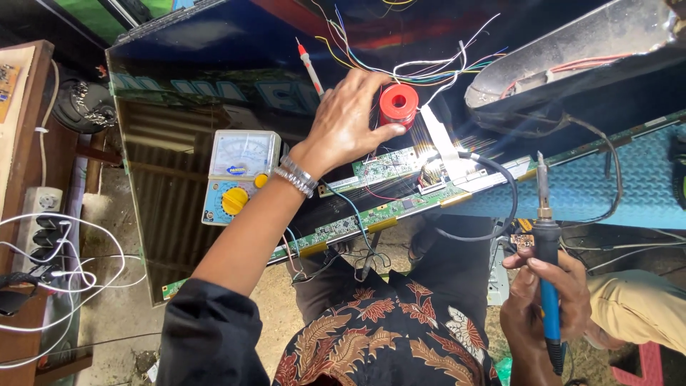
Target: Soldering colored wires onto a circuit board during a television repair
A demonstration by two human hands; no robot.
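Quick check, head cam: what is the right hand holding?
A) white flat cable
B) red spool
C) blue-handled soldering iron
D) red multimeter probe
C: the right hand grips a blue-handled soldering iron tip-up, while the left hand rests by the red spool on the panel.

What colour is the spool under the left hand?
Red; the spool shows clearly in the head view, by the left hand.
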